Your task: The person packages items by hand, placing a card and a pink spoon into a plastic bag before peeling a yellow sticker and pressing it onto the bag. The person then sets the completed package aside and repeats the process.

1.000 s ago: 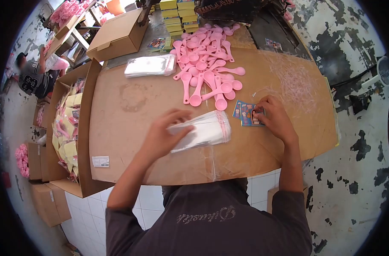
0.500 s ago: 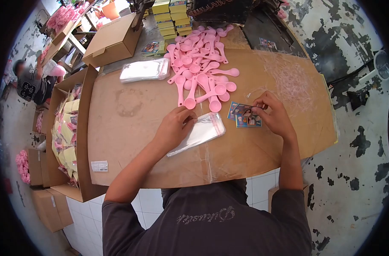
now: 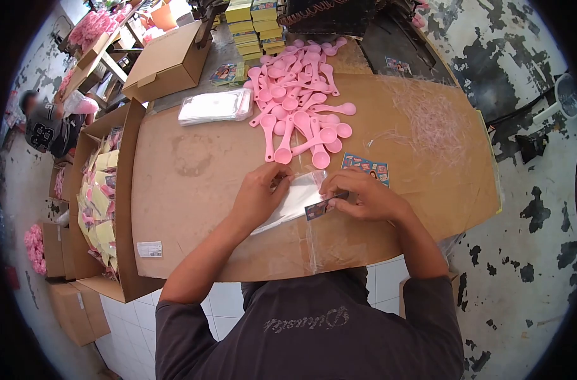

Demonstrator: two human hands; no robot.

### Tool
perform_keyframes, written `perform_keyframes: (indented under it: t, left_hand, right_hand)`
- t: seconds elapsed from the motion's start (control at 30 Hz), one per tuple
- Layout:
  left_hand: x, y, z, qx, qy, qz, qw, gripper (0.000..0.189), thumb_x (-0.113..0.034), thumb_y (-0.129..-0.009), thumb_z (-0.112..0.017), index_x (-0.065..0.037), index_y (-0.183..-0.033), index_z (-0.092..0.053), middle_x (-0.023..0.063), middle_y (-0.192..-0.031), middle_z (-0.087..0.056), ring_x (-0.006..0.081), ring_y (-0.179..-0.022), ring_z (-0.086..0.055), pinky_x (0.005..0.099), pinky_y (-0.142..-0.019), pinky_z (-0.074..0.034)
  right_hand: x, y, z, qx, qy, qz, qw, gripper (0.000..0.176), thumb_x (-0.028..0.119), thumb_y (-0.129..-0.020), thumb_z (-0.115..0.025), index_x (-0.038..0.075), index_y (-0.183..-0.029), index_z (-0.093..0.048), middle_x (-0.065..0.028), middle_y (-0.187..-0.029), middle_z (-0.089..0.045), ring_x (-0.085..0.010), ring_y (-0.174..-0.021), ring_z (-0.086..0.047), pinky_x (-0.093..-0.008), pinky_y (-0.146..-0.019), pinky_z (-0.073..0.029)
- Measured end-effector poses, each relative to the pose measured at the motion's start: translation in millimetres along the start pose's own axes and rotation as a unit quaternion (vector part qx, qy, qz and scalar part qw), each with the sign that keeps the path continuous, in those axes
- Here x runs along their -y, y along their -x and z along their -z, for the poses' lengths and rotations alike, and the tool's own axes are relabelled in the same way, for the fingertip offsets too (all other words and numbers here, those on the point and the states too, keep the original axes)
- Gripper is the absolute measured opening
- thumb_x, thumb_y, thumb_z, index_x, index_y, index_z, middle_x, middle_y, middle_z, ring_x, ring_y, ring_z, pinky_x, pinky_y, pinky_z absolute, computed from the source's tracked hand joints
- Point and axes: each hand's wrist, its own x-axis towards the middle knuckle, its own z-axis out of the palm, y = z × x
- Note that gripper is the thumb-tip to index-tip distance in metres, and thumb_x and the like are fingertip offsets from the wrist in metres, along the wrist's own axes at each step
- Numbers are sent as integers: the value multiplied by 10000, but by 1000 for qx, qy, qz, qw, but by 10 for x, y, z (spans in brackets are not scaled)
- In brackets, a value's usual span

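Observation:
A stack of clear plastic bags (image 3: 301, 190) lies on the cardboard-covered table in front of me. At its upper left edge, my left hand (image 3: 258, 193) has thumb and forefinger closed on the film. My right hand (image 3: 364, 195) pinches a small printed card (image 3: 320, 209) over the right end of the bags, its fingertips close to the bag opening. Behind that hand lie more printed cards (image 3: 378, 170), partly covered by it. Just beyond the bags is a heap of pink measuring spoons (image 3: 295, 95).
Another stack of bags (image 3: 215, 106) sits at the back left, near a closed carton (image 3: 165, 60). An open box (image 3: 135, 190) of packed pieces stands at the left edge. Bundled cards (image 3: 250, 28) rise at the back. Plastic shreds (image 3: 434, 123) lie right. A person (image 3: 44, 123) sits far left.
My right hand has moved left from the card pile to the bags, carrying one card. My left hand has stayed at the bags' edge.

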Motion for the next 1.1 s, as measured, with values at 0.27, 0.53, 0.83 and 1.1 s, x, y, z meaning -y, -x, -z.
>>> perform_keyframes:
  t: [0.27, 0.53, 0.83, 1.1]
  left_hand:
    - [12, -49, 171, 40, 345, 62, 936, 326, -29, -999, -656, 11, -1292, -518, 148, -1054, -747, 198, -905, -734, 325, -833, -580]
    - [-165, -2, 134, 54, 376, 73, 922, 456, -35, -967, -723, 37, -1369, -520, 143, -1018, -764, 185, -914, -745, 303, -827, -587]
    - [-107, 10, 120, 53, 401, 56, 913, 471, -8, -958, -722, 43, -1381, -520, 147, -1026, -765, 202, -953, -757, 298, -832, -599]
    - [-182, 45, 137, 32, 352, 77, 932, 478, -1, -963, -714, 47, -1391, -507, 143, -1037, -760, 186, -977, -749, 263, -808, -597]
  right_hand:
    - [16, 17, 43, -81, -81, -84, 990, 160, 93, -929, -716, 27, -1074, -697, -48, -972, -701, -161, -894, -648, -317, -802, -505]
    - [133, -126, 149, -279, -178, -104, 938, 202, 88, -973, -701, 5, -1158, -686, -26, -993, -711, -77, -873, -631, -259, -781, -520]
    - [66, -219, 212, -239, -182, -111, 947, 199, 66, -970, -699, 2, -1159, -691, -23, -1015, -706, -83, -895, -637, -264, -778, -526]
    - [389, -300, 300, -156, -16, -36, 987, 197, 59, -932, -723, 36, -1128, -723, -78, -1024, -728, -174, -857, -659, -304, -762, -526]
